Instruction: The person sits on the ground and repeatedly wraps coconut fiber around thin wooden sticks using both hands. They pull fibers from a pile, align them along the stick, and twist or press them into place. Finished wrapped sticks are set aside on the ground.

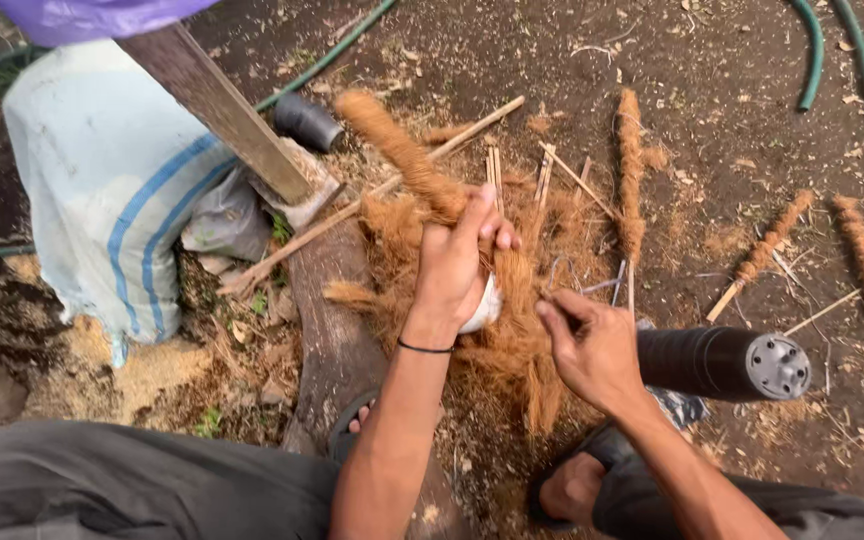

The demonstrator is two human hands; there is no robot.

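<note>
Two hands at work over bare ground [732, 60] — a striped sack [112, 190] stands at the left edge, a black tube [722, 362] lies right. Left hand [457, 265] is clamped round a coir-wrapped stick [402, 150] above a loose fibre heap [512, 345]; right hand [592, 345] pinches fibre strands just beside it.

Daylight falls on bare dark soil [712, 70] strewn with chips and dry fibre. A white sack with blue stripes [112, 190] stands far left beside a leaning wooden post [217, 105]; green hoses [857, 75] curve far right.
</note>
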